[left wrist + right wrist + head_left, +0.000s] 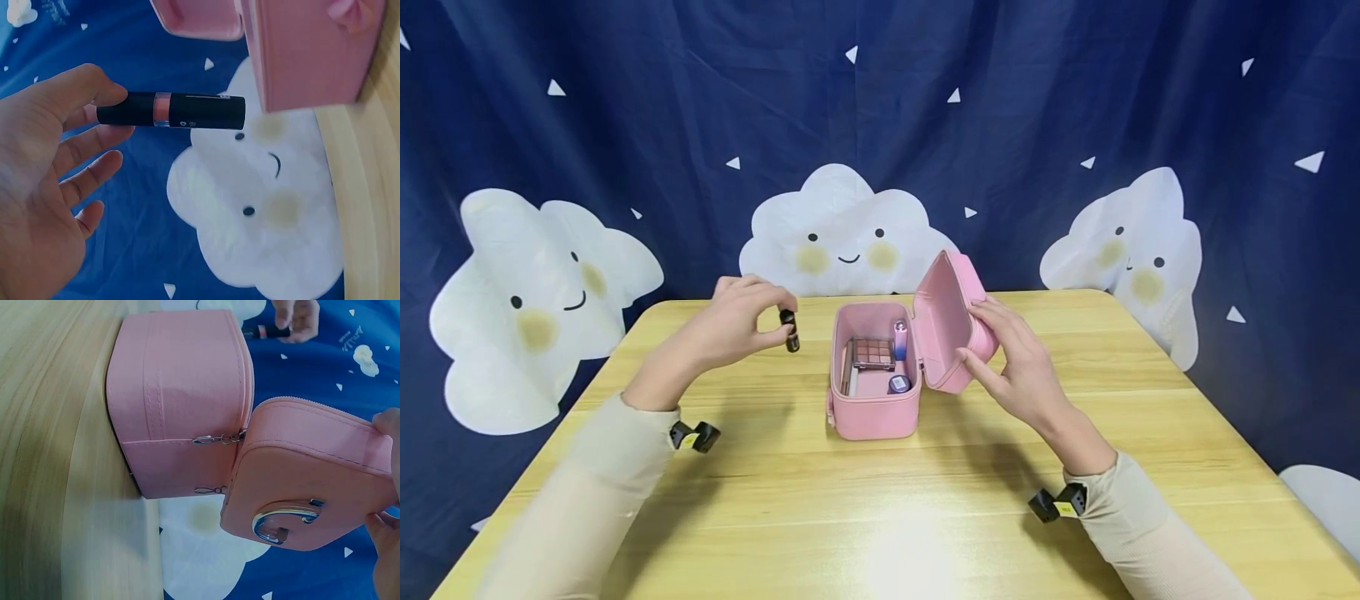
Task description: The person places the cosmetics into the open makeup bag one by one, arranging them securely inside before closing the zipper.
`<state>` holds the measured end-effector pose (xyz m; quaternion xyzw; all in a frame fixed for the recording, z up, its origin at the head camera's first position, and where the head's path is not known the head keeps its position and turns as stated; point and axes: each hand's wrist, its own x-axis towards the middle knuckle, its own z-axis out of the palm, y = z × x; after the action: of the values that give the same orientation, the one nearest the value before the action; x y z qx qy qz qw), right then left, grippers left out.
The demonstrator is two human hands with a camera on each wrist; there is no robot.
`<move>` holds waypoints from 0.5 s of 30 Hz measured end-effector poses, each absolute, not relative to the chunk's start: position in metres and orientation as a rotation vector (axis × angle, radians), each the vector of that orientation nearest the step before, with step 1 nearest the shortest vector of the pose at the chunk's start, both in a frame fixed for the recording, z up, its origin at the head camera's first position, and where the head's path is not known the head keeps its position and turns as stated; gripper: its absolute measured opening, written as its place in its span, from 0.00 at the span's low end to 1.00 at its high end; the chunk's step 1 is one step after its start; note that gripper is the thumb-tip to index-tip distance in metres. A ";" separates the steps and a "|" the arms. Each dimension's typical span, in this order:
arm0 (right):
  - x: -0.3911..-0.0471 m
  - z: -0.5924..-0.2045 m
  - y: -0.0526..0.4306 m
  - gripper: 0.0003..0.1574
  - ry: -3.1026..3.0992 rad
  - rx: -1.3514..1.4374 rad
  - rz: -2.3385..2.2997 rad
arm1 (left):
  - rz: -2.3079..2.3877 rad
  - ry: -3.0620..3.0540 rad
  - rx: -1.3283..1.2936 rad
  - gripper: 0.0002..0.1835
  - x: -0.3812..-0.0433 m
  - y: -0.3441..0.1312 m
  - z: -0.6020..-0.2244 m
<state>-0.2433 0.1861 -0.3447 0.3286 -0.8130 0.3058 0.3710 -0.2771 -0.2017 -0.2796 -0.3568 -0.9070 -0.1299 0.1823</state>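
Observation:
Between thumb and fingers, my left hand [733, 321] pinches a black lipstick tube [200, 111] with a clear coral band, held above the table to the left of a pink makeup case [874, 419]. My right hand [1018, 367] grips the edge of the case's raised lid [958, 321], thumb on the near side. The lid leans out to the right, its handle [275, 525] showing in the right wrist view. Inside the case lie an eyeshadow palette [874, 353], a pink and blue tube [900, 340], a small round dark-lidded jar [898, 383] and slim sticks [850, 371] along the left wall.
The case stands on a light wooden table [760, 500]. Behind the table hangs a dark blue curtain [685, 100] with white clouds. Zipper pulls [215, 440] dangle at the case's seam, and a pink bow [353, 15] sits on its side.

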 end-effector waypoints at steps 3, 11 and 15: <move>-0.243 -0.345 0.186 0.35 -2.090 0.838 0.779 | -0.375 -2.552 -1.061 0.07 -0.281 -0.186 -0.276; -0.243 -0.345 0.187 0.35 -2.094 0.838 0.771 | -0.395 -2.563 -1.172 0.07 -0.293 -0.149 -0.279; -0.244 -0.345 0.187 0.35 -2.081 0.848 0.774 | -0.393 -2.584 -1.185 0.07 -0.300 -0.138 -0.281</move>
<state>-0.2436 0.1872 -0.3447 0.3311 -0.8123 0.3021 0.3731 -0.3001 -0.1383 -0.2813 -0.4091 -0.8921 -0.1356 0.1355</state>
